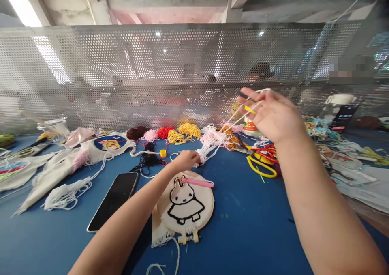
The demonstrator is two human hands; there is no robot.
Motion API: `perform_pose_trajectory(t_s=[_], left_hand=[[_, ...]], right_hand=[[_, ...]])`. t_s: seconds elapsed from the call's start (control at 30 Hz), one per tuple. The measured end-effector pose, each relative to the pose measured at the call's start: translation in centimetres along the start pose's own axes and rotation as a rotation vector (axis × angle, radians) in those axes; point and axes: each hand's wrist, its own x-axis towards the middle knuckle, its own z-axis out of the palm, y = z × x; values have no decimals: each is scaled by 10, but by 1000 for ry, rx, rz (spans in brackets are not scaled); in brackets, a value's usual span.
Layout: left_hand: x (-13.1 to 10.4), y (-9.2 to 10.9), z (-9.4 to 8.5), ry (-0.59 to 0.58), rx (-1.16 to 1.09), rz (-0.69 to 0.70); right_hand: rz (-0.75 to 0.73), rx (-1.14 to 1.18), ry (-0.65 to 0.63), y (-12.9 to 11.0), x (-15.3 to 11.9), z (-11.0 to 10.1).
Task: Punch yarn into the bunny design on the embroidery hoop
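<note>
Bare forearms reach in from both lower corners, over a blue desk [243, 226]. White yarn [211, 147] lies in a loose tangle between the hands, just right of the left hand [188, 160] and below and left of the right hand [270, 114]. The hands are well apart. The right hand is raised, its fingers loosely spread with a strand looped over them, both lengths running down to the tangle. The left hand's fingers are curled in at the tangle's edge; whether they pinch it, I cannot tell.

Just nearer than the left hand lies one embroidery hoop [200, 212] with a black-outlined rabbit and one pink tool [199, 182] across it. One black phone [114, 200] lies to its left.

Three containers stand farther back: a clear cup [57, 125] at left, a labelled jar [250, 125] partly behind the right hand, and a white-lidded bottle [330, 110] at right; their contents are unclear. Two yellow yarn bundles [188, 130] and one red bundle [165, 132] sit before the perforated screen [182, 64].
</note>
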Motion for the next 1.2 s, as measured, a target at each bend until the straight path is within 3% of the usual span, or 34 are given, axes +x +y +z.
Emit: perform_pose_trajectory(t_s=[0.13, 0.27, 0.33, 0.5, 0.63, 0.83, 1.0, 1.2], left_hand=[[3, -12, -8, 116, -59, -101], [6, -9, -11, 218, -187, -171], [7, -5, -10, 241, -284, -192], [6, 8, -8, 242, -528, -186], [3, 14, -8, 254, -647, -146], [3, 16, -7, 272, -692, -65], [3, 15, -6, 270, -639, -8], [3, 11, -7, 266, -512, 26]], right_hand=[[-145, -314, 215, -3, 6, -23], [-83, -773, 260, 19, 13, -42], [24, -899, 143, 35, 14, -46], [262, -1101, -340, 62, 6, -32], [204, -1145, -501, 65, -3, -4], [-5, -1093, -539, 77, -15, 31], [-46, -1074, -498, 90, -21, 37], [19, -1004, -465, 94, -16, 32]])
